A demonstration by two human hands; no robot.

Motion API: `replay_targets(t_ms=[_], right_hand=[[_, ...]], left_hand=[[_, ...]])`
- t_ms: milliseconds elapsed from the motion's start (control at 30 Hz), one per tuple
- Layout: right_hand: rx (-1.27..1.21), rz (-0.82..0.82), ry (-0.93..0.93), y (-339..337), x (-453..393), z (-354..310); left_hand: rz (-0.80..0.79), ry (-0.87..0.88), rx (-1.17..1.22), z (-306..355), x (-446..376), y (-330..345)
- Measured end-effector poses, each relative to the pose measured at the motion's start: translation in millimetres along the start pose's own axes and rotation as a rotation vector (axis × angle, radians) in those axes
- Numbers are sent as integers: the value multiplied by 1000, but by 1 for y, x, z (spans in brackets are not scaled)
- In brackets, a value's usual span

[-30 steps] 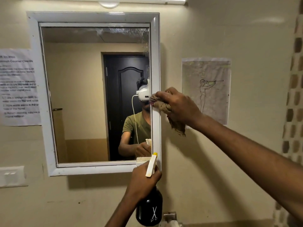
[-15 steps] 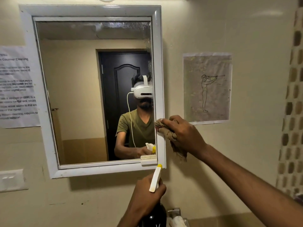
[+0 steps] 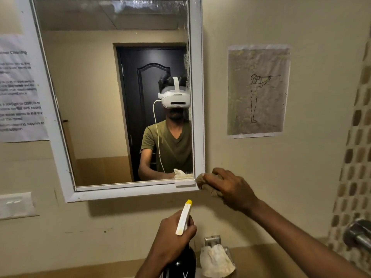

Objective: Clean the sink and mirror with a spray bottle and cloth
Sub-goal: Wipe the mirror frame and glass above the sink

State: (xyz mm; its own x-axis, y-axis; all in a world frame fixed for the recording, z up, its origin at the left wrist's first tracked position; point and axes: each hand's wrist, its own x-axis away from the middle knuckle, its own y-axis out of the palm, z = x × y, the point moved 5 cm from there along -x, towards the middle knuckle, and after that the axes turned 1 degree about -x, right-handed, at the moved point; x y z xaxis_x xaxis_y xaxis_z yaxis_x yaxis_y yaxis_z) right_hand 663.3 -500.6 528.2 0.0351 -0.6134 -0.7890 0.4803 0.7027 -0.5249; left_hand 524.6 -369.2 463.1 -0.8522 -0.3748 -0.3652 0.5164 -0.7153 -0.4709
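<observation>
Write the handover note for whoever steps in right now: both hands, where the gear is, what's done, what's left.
Left hand: grips the spray bottle below the mirror, nozzle up.
Right hand: holds the cloth at the lower right corner of the mirror frame.
Done: cannot tell from this view; streaks show along the glass's top and right edge.
Left: clear those streaks. The sink is out of view, so its state is unknown.

A single head-worn wide-angle view looks forward and slightly down, close to the beige wall, facing the white-framed rectangular mirror (image 3: 197, 97), whose glass reflects the white headset camera (image 3: 175, 99).
</observation>
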Motion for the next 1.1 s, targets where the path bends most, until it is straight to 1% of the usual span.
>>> replay_targets(t_ms=[67,133,233,300,367,433,500,600,700,800,933,1100], right_hand=[[-6,79,102,-12,-16,10],[-42,112,147,-13,-18,10],[-70,72,128,7,12,-5],[-90,21,158,18,29,-10],[-57,-7,187,20,33,-9],[7,-8,177,19,32,-9],[66,25,153,18,29,-12],[131,77,128,26,23,-35],[130,97,183,34,20,-50],[148,90,187,32,24,-42],[182,136,198,27,31,-33],[194,94,83,35,22,-44]], left_hand=[[0,-6,13,0,1,0],[4,-8,23,0,2,-1],[6,-1,22,-1,3,-2],[3,5,16,0,3,-1],[4,11,5,3,2,-1],[11,15,-1,4,1,-1],[28,22,2,6,2,-3],[76,16,-3,5,5,-9],[79,-7,-15,1,6,-16],[59,-22,-10,-2,3,-19],[110,-6,-60,-2,0,-18],[99,-22,-24,-8,3,-20]])
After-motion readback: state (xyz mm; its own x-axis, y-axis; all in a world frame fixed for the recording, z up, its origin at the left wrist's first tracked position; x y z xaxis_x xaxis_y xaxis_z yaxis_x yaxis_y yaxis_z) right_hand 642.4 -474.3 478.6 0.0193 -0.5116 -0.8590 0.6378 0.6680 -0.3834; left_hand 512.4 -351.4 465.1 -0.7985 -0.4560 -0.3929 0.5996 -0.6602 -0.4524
